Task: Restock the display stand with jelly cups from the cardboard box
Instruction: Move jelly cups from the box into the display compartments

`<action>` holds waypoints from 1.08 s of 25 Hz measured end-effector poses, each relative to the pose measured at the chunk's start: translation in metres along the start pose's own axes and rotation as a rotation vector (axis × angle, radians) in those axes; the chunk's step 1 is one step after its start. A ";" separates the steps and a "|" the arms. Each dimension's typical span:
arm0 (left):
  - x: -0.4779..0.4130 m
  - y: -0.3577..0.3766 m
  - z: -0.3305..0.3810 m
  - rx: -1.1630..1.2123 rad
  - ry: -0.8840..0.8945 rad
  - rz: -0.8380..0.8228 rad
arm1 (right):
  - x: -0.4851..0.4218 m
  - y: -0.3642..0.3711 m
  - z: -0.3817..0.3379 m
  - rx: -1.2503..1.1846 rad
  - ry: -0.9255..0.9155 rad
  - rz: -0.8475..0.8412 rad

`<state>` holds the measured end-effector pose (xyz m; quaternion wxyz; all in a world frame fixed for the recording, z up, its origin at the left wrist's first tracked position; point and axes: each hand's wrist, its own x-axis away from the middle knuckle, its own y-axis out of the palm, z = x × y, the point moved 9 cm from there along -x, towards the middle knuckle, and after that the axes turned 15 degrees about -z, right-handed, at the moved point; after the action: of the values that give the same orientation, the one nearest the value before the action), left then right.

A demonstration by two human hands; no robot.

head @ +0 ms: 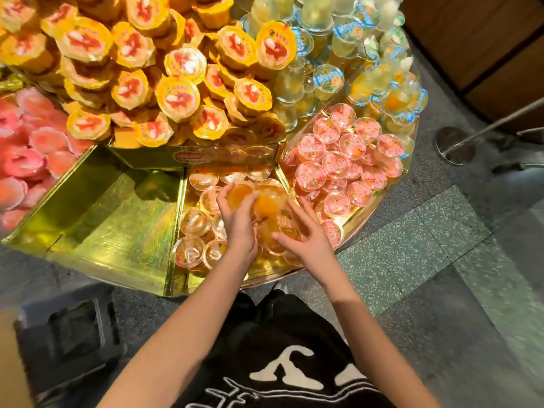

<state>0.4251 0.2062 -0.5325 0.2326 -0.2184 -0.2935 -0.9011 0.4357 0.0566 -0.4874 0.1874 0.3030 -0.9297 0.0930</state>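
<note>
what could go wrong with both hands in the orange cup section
The left hand grips one orange cup above a loose pile of cups; set down tilted, it may roll. The right hand rests spread on that pile near the stand's front edge, so a nudge might push cups onto the floor.

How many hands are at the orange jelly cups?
2. The left hand grips a cup over the gold compartment; the right hand, beside it, rests spread fingers on other cups. No other hand shows.
</note>
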 end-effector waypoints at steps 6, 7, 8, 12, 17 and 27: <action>-0.012 0.006 0.032 -0.470 0.180 0.037 | 0.008 -0.051 0.037 0.013 0.104 0.122; -0.014 0.005 0.034 -0.517 0.194 0.048 | 0.010 -0.060 0.045 0.074 0.155 0.121; -0.014 0.005 0.034 -0.548 0.198 0.057 | 0.012 -0.067 0.053 0.150 0.203 0.115; -0.011 0.004 0.030 -0.608 0.217 0.093 | 0.007 -0.073 0.072 0.514 0.255 0.064; -0.003 -0.004 0.032 -0.577 0.225 0.142 | -0.009 -0.046 0.115 0.814 0.310 -0.132; 0.013 -0.029 0.031 -0.557 0.227 0.227 | -0.027 -0.026 0.117 1.149 0.305 -0.133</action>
<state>0.4065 0.2427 -0.5153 0.2942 -0.2031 0.0184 -0.9337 0.4377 0.0166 -0.6036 0.1302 0.3965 -0.6722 0.6116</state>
